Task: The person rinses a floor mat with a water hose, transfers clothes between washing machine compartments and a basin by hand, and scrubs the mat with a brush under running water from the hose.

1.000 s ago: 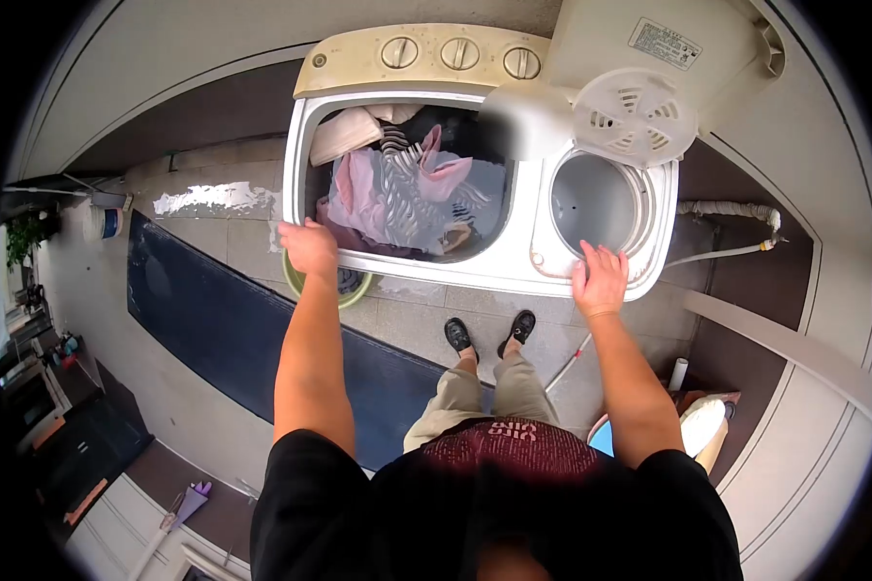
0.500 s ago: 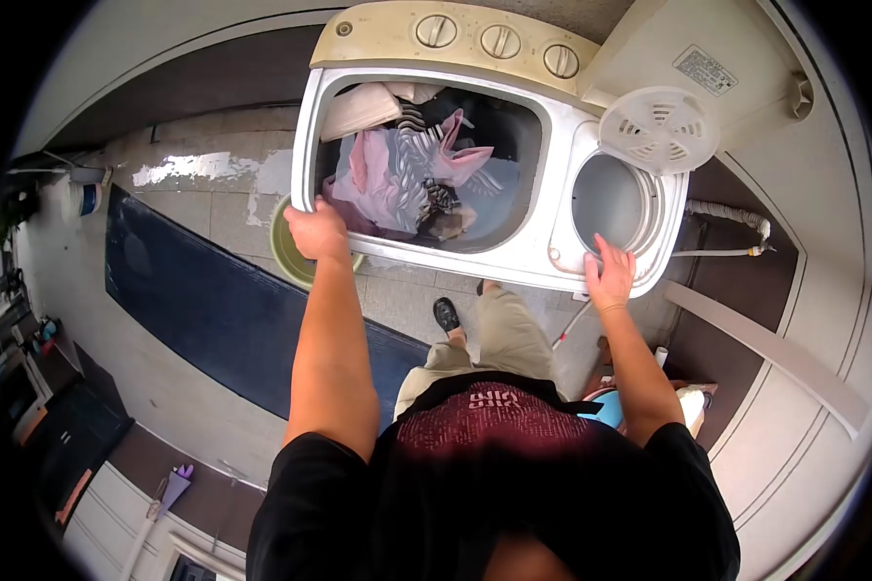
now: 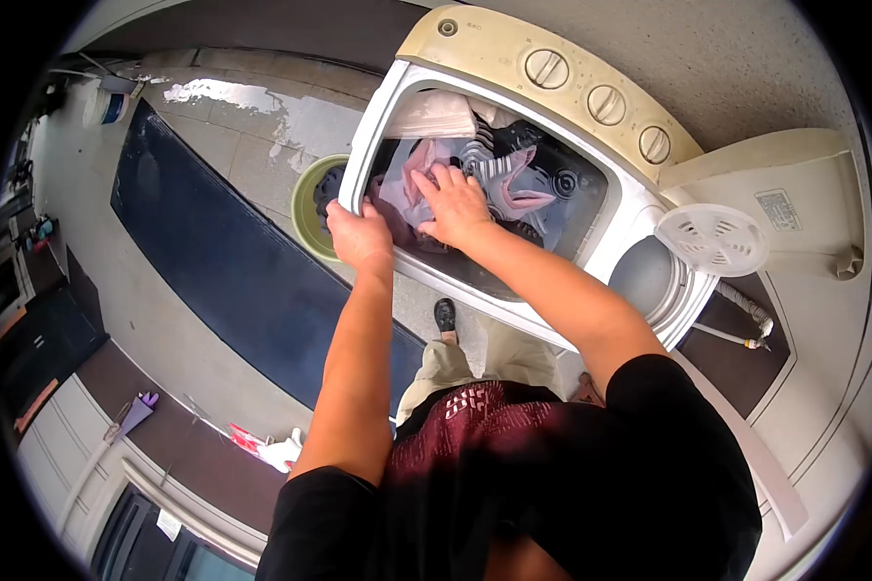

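we list one washer [image 3: 633, 221], set slantwise before the person.

left tub [image 3: 591, 194]: water, with clothes [image 3: 499, 169] in it, striped and pink, some of them above the surface. a white piece [image 3: 431, 114] lies in the back left corner; cloth or fitting, we cannot tell.

left hand [image 3: 360, 235]: clenched round the washer's rim at the front left corner.

right hand [image 3: 455, 205]: inside the left tub, back upward, fingers apart over the clothes; we see it gripping nothing, and cannot tell whether it presses down.

right tub [image 3: 644, 276]: round, partly in view; a slotted white disc [image 3: 712, 239] tilts up at its edge. beyond, one raised cover [image 3: 814, 174], labelled.

panel [image 3: 576, 86]: cream, along the back; we count three knobs [image 3: 607, 105].

floor: green basin [image 3: 308, 208], just beside the washer's left end, holding dark cloth [image 3: 329, 189]; dark mat [image 3: 233, 242], long; one black shoe [image 3: 445, 315].
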The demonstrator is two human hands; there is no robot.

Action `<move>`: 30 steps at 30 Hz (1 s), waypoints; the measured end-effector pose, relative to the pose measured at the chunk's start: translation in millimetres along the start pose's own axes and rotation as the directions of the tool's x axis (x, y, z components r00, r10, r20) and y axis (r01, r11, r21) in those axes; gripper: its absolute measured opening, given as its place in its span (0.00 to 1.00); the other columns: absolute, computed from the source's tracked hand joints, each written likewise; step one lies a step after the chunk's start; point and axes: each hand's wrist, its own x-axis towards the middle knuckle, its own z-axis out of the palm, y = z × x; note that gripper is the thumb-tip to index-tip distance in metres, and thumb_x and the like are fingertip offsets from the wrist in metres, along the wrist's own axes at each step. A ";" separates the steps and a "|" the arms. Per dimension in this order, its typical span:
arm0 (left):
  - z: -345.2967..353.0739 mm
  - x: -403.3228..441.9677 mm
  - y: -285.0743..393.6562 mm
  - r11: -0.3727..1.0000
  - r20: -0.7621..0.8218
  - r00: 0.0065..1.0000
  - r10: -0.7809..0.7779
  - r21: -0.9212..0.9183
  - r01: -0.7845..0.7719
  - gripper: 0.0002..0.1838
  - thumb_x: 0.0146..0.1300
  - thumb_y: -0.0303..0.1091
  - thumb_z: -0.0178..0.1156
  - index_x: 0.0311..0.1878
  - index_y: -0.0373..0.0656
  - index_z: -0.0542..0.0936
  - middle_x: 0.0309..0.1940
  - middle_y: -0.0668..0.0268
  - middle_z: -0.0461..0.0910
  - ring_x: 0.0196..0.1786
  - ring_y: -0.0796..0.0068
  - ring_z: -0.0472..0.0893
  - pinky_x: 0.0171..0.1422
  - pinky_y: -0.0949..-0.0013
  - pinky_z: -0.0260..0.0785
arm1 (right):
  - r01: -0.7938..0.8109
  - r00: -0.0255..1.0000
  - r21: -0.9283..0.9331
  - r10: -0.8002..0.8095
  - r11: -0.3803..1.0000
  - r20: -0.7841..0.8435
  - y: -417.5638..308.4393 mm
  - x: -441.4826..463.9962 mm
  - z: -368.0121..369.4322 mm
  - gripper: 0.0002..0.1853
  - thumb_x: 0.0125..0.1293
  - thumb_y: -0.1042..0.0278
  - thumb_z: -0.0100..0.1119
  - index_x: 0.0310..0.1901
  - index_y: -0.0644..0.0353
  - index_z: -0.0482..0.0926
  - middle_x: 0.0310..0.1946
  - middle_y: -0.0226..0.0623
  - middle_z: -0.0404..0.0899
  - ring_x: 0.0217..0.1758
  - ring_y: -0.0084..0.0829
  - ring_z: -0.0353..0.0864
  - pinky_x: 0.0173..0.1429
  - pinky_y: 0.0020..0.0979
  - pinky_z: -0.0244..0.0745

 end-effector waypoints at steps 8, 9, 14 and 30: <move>-0.4 1.2 1.8 0.998 0.002 0.999 -0.051 0.048 0.050 0.21 0.58 0.42 0.62 0.51 0.44 0.72 0.44 0.55 0.77 0.45 0.48 0.80 0.49 0.51 0.71 | -0.294 0.947 0.474 0.185 0.830 0.263 14.3 4.9 27.0 0.17 0.56 0.65 0.57 0.47 0.63 0.76 0.42 0.49 0.80 0.45 0.43 0.80 0.52 0.39 0.72; -0.5 1.3 0.5 0.998 0.004 0.999 -0.042 0.041 0.042 0.21 0.58 0.42 0.62 0.52 0.44 0.72 0.44 0.55 0.77 0.45 0.48 0.80 0.49 0.50 0.72 | -0.329 0.936 0.610 0.160 0.721 0.315 20.5 -4.6 15.6 0.17 0.56 0.67 0.57 0.46 0.64 0.75 0.40 0.48 0.80 0.43 0.41 0.80 0.49 0.38 0.73; -1.6 -1.3 -1.1 1.000 -0.023 1.000 0.004 0.009 -0.004 0.20 0.58 0.41 0.63 0.50 0.43 0.72 0.42 0.54 0.77 0.43 0.47 0.80 0.47 0.50 0.72 | -0.278 0.960 0.952 0.057 0.130 0.273 23.4 -56.4 -52.4 0.15 0.56 0.74 0.50 0.46 0.66 0.72 0.37 0.30 0.75 0.39 0.20 0.71 0.45 0.25 0.68; -5.8 0.5 -7.0 0.997 0.068 0.997 -0.027 -0.073 0.032 0.17 0.60 0.39 0.62 0.46 0.43 0.70 0.43 0.55 0.75 0.43 0.49 0.80 0.46 0.50 0.72 | 0.449 0.729 0.818 0.381 0.360 -0.568 -100.2 -148.1 -303.1 0.15 0.48 0.68 0.54 0.36 0.61 0.63 0.34 0.46 0.71 0.42 0.36 0.73 0.54 0.36 0.67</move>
